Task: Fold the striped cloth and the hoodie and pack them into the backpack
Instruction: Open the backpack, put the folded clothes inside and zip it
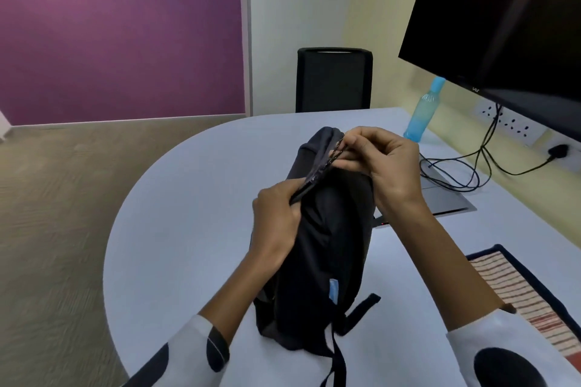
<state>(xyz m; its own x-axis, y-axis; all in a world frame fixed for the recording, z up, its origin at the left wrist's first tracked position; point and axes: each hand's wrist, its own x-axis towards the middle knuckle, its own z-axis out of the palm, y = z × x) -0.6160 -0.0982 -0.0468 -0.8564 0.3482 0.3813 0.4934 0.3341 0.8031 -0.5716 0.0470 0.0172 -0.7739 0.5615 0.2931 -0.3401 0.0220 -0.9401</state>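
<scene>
Both my hands work the backpack (327, 229) mid-table: left hand (276, 220) grips fabric, right hand (377, 163) pinches the zipper pull (334, 152); next, unzip.

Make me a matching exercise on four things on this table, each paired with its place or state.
Things:
1. backpack
2. bottle
3. striped cloth
4. cables

Places or states:
A. lies flat at the table's near right edge
B. stands upright by the wall under the screen
C. held by both hands at its zip
D. run down from the wall sockets and loop on the table

Pairs: 1-C, 2-B, 3-A, 4-D
</scene>
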